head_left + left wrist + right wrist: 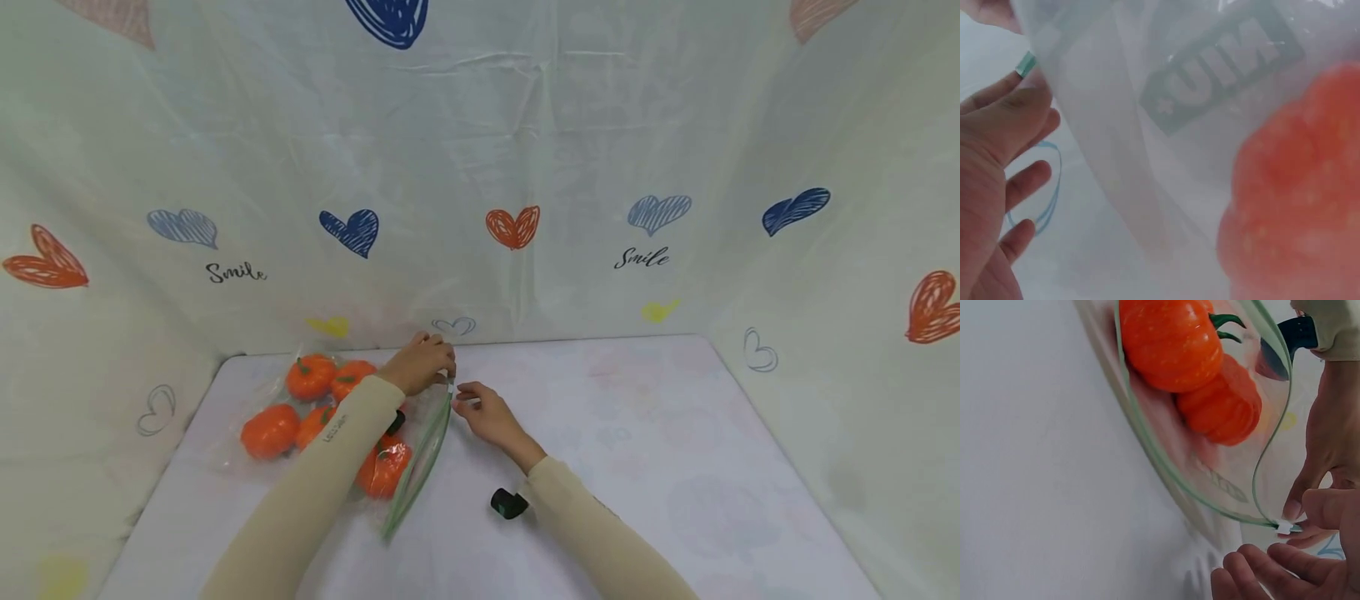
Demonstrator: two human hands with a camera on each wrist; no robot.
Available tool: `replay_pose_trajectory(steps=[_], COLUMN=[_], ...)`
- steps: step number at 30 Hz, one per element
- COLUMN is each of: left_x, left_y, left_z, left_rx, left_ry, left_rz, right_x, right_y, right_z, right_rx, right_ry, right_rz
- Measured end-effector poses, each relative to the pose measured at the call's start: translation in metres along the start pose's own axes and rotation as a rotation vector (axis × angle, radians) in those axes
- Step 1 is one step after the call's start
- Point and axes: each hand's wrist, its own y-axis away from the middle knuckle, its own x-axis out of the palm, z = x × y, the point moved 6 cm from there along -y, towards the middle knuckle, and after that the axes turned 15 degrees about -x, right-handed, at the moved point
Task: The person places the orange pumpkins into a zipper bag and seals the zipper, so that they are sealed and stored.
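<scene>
A clear zip bag with a green zip edge lies on the left of the table with several small orange pumpkins inside. Its mouth gapes toward the right, and in the right wrist view two pumpkins show through it. At the far corner of the mouth, my left hand pinches the bag edge beside a small white slider. My right hand is just right of that corner, fingers loosely bent, holding nothing that I can see. The left wrist view shows my left hand against the bag film.
The white table extends to the right of the bag. Behind and at both sides hangs a pale curtain printed with hearts and words. Dark wrist devices are strapped at both sleeves.
</scene>
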Motion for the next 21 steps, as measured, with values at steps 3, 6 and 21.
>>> replay_pose_trajectory(steps=[3, 6, 21], left_x=[-0.0023, -0.0042, -0.0080], left_y=[0.0009, 0.0025, 0.0074], left_z=[0.0022, 0.0042, 0.0072], left_rx=[0.019, 0.032, 0.056], left_ry=[0.021, 0.039, 0.102], left_rz=[-0.029, -0.048, -0.065], right_x=[0.0027, 0.0050, 0.0097], right_y=[-0.0021, -0.0030, -0.0065], right_z=[-0.0012, -0.0020, -0.0082], right_rx=[0.040, 0.079, 0.197], right_ry=[-0.096, -0.189, -0.383], right_rz=[-0.008, -0.025, -0.121])
